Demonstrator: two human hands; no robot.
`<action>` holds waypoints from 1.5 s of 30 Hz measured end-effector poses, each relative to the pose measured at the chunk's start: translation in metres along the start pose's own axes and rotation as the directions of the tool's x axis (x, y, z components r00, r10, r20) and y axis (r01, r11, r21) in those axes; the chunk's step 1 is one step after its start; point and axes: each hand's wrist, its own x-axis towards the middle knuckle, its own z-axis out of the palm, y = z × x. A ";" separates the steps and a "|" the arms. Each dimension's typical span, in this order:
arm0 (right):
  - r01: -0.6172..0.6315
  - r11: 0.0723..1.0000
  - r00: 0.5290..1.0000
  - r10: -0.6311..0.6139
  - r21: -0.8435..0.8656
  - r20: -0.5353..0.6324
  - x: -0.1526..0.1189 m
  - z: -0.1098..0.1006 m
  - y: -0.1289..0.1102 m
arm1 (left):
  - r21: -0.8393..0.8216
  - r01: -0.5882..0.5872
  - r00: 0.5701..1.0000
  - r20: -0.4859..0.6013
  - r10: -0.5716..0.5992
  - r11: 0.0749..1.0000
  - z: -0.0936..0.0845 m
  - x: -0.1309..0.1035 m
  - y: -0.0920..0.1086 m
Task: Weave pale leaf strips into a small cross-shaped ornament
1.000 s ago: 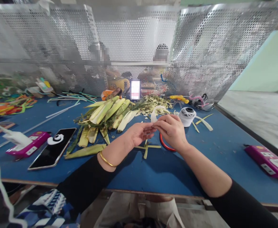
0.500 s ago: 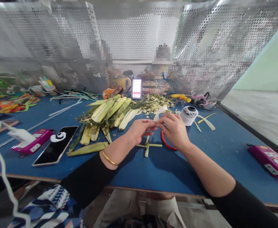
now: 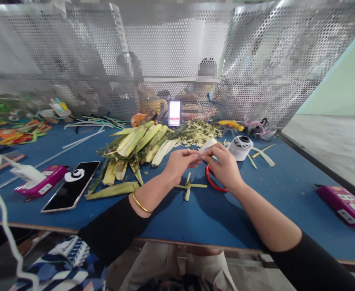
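Observation:
A pale strip of corn husk (image 3: 208,146) rises from between my fingertips. My left hand (image 3: 182,163) pinches its lower end, and my right hand (image 3: 220,161) grips the same strip from the other side; the fingertips nearly meet. Below them on the blue table lies a small cross of husk strips (image 3: 188,186). Red-handled scissors (image 3: 214,182) rest partly under my right hand. Just beyond that hand stands a white thread spool (image 3: 240,148). A pile of green and yellow husks (image 3: 141,141) sits left of my hands, with husk scraps (image 3: 200,132) behind.
On the left are a black phone (image 3: 71,186), a purple power strip (image 3: 45,182) with a white plug and cord, and colourful strips (image 3: 16,133). Another purple power strip (image 3: 345,206) lies at the right. A perforated metal screen (image 3: 177,48) closes off the back.
The pale husk strip has tilted further to the right above my fingers. Both hands have shifted only slightly, and my left fingers have drawn closer together.

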 end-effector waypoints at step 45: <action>-0.407 0.741 0.905 0.406 0.534 0.127 0.005 0.003 -0.003 | -0.068 0.230 0.970 0.092 -0.224 0.971 -0.002 0.000 0.007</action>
